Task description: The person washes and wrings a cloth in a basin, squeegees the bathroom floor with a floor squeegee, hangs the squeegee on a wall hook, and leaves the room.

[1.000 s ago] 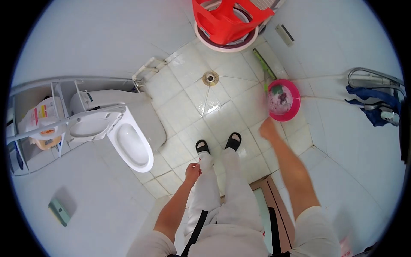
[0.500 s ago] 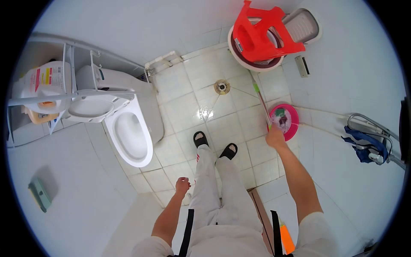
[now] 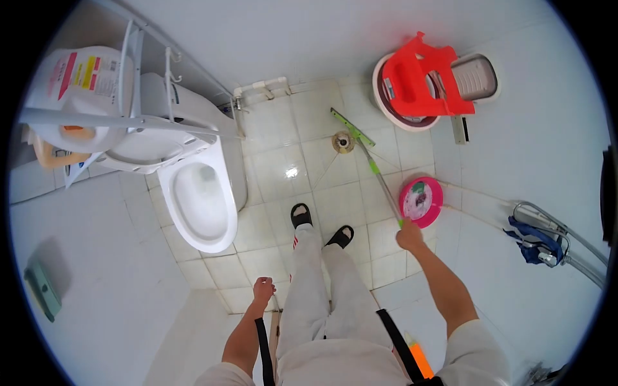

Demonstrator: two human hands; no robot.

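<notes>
My right hand (image 3: 409, 236) is wrapped around the lower end of a floor squeegee (image 3: 384, 189) with a grey pole and green fittings. Its green head (image 3: 346, 121) lies on the tiles beside the round floor drain (image 3: 343, 142). Close to that hand stands a pink basin (image 3: 436, 204) with sudsy water, something green and a dark item I cannot make out. My left hand (image 3: 263, 289) hangs by my left leg, fingers loosely bent and slightly apart, holding nothing.
To the left are a white toilet (image 3: 225, 212) and a rack (image 3: 109, 121) with large bottles. A red plastic stool (image 3: 412, 80) rests on stacked basins by the far wall. A shower hose (image 3: 582, 248) and blue cloth (image 3: 529, 241) hang at the right. Tiles (image 3: 273, 170) look wet.
The squeegee head has come out from beside the stacked basins and swung left to the drain. My right hand stays near the pink basin. The camera view has shifted.
</notes>
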